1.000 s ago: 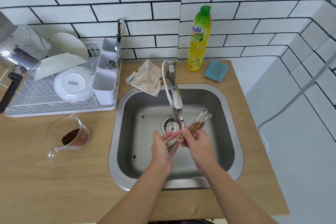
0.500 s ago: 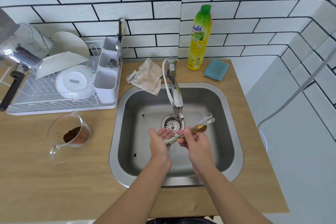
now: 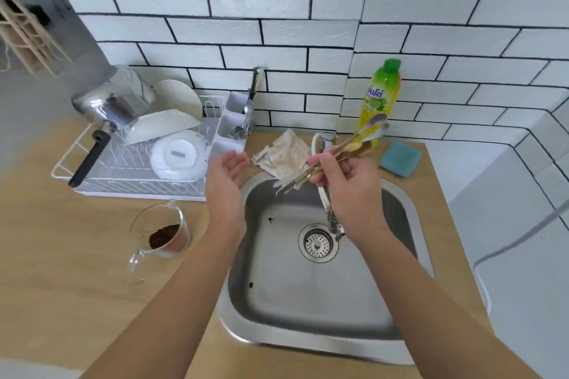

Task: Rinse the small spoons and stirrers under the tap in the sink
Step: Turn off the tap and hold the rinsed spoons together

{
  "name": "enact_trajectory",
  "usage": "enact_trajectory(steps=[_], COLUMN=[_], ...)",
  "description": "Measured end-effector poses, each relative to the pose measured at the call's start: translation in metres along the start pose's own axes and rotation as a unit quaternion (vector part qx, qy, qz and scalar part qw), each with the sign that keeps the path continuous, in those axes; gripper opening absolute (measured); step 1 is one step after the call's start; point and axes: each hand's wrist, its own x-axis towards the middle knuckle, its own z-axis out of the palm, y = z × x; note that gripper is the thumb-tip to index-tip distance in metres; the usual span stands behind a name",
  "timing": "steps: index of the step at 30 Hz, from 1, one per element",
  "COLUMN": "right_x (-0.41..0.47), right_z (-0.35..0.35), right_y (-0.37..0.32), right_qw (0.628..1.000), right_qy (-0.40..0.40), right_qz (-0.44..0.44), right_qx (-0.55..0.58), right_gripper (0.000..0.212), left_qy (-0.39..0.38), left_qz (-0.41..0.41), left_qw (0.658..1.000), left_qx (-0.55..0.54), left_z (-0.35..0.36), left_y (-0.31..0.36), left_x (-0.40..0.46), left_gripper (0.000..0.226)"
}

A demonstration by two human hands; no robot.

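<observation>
My right hand (image 3: pixel 345 181) grips a bundle of small spoons and stirrers (image 3: pixel 348 149), gold and silver, raised above the back edge of the steel sink (image 3: pixel 277 301). Their bowls point up and right, in front of the soap bottle. My left hand (image 3: pixel 226 174) is open and empty, palm turned right, over the sink's left rim near the dish rack. The tap (image 3: pixel 328 206) reaches over the drain (image 3: pixel 317 242), partly hidden behind my right hand. No water stream is visible.
A white dish rack (image 3: pixel 129 169) with plates, a pot and a cutlery holder (image 3: pixel 232 126) stands at the left. A glass measuring cup (image 3: pixel 161 234) with brown powder sits on the wooden counter. A cloth (image 3: pixel 286 154), a green soap bottle (image 3: pixel 380 95) and a blue sponge (image 3: pixel 400 158) lie behind the sink.
My right hand lifted the spoon bundle up out of the sink toward the back. My left hand let go of the bundle and moved left, open. The head camera tilted and shifted.
</observation>
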Motion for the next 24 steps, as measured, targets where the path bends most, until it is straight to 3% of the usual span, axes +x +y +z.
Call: enact_trajectory(steps=[2,5,10,15,24], right_x=[0.031,0.07,0.102,0.105,0.104], right_z=[0.032,0.08,0.137,0.147,0.146], right_y=[-0.003,0.005,0.045,0.09,0.121], right_qw=[0.999,0.995,0.986,0.971,0.956], right_qy=[-0.012,-0.036,-0.099,-0.143,-0.135], right_qz=[-0.02,-0.031,0.007,0.058,0.13], right_qx=[-0.035,-0.085,-0.133,-0.18,-0.226], right_gripper=[0.027,0.02,0.014,0.015,0.022], left_qy=[0.027,0.044,0.041,0.017,-0.005], left_qz=[0.019,0.033,0.03,0.076,0.106], left_qw=[0.999,0.998,0.989,0.969,0.961], left_qx=[0.003,0.018,0.14,0.234,0.257], left_z=[-0.006,-0.014,-0.026,-0.032,-0.035], left_y=[0.022,0.035,0.015,-0.01,-0.025], left_x=[0.031,0.07,0.102,0.108,0.114], left_gripper=[0.033,0.03,0.035,0.031,0.041])
